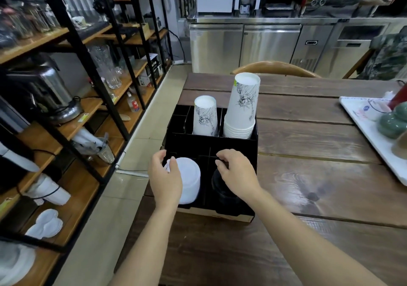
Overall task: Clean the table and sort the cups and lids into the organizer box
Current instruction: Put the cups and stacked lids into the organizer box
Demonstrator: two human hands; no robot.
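White lids (pixel 189 181) under the left hand (pixel 165 179), black lids (pixel 222 189) under the right hand (pixel 236 173); each grip curls loosely on its stack, seating it in the organizer box (pixel 211 142).

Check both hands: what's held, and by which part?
Left hand grips the white lids by the left rim; right hand rests atop the black lids, grip unclear.

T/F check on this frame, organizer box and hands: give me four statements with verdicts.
1. Both cup stacks stand upside down in the organizer box. True.
2. The shorter cup stack is on the right. False: it is left of the taller cup stack.
3. The left hand is at the white lids. True.
4. The right hand is on the tray. False: it is over the black lids.
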